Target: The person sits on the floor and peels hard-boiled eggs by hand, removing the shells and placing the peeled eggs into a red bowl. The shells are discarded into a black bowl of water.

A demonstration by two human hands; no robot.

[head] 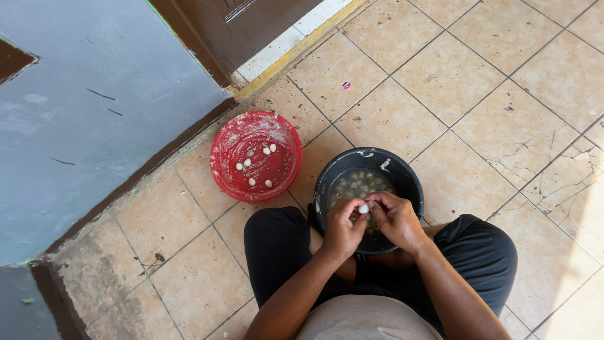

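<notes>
I sit on a tiled floor with a black bucket [408,179] between my knees. Murky water and several small pale eggs fill it. My left hand [343,228] and my right hand [396,219] meet over the bucket's near rim, fingertips pinching one small white egg [363,208] between them. To the left stands a red bowl [226,167], smeared white inside, with several small white peeled eggs [267,150] on its bottom.
A grey-blue wall [94,113] runs along the left, with a dark brown base strip. A brown door [251,25] and a pale threshold lie at the top. Cracked beige floor tiles [491,94] spread to the right. A tiny pink scrap [346,85] lies on the floor.
</notes>
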